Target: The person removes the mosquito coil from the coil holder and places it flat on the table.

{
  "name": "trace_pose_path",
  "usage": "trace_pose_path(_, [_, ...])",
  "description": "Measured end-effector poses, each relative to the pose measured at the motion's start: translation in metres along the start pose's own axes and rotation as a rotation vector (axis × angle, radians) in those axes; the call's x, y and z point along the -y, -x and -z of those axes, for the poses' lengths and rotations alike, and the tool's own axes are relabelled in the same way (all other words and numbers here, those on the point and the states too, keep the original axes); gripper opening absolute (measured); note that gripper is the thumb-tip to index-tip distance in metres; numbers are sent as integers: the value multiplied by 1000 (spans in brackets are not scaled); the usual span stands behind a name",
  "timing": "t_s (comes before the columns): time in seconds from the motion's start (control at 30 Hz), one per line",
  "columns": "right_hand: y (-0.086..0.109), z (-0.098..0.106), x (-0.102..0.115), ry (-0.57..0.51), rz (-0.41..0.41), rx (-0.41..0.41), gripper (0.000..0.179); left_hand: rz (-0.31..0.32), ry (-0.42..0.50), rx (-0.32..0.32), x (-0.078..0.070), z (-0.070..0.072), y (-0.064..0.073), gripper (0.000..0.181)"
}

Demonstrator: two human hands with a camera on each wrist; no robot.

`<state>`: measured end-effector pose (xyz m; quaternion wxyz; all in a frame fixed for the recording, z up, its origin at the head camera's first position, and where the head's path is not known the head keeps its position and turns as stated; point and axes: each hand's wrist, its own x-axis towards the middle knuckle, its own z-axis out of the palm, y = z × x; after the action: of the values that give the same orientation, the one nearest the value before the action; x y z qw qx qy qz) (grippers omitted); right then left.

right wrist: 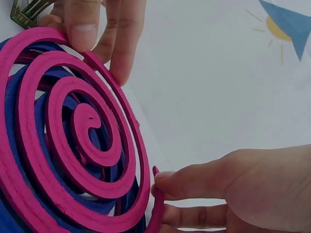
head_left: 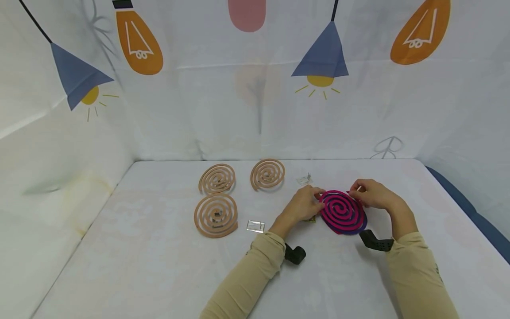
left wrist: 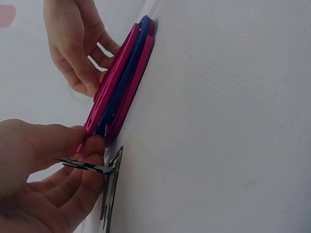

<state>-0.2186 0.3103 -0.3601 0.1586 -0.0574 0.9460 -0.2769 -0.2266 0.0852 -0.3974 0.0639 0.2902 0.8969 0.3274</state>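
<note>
"Where is the coil stack [head_left: 343, 212]?"

"At the right-hand part of the counter [head_left: 139, 266], between the two hands. I cannot tell whether its underside touches the surface."

"How is it layered?"

"A pink spiral faces up, blue shows through its gaps, and from the left wrist another pink layer appears below the blue."

"And the left hand [head_left: 304, 204]?"

"Its thumb and index finger pinch the left rim of the stack. The other fingers are bent underneath, close to a metal stand [left wrist: 114, 179] with one prong sticking up."

"The right hand [head_left: 372, 193]?"

"Its thumb and index finger pinch a narrow pink end at the far right edge, which stands a little apart from the main coil in the right wrist view."

"What else lies around?"

"Three tan coils: one at the back left [head_left: 217, 178], one at the back nearer the middle [head_left: 267, 173], and one in front [head_left: 216, 215], just beside the first. A small metal piece [head_left: 255, 226] lies right of the front coil, and another [head_left: 304, 179] sits behind the left hand."

"Anything on the arms?"

"Beige sleeves [head_left: 418, 274], with a black fitting at the left wrist [head_left: 295, 255] and another at the right [head_left: 376, 242]. Behind everything hangs a white cloth [head_left: 223, 110] printed with lamps and bulbs."
</note>
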Motion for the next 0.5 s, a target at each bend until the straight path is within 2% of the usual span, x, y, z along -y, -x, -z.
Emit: trace_pose_path(0.5, [2,2,0,-10,-27,57,25,-3,-41,14,-1,-3,0,39])
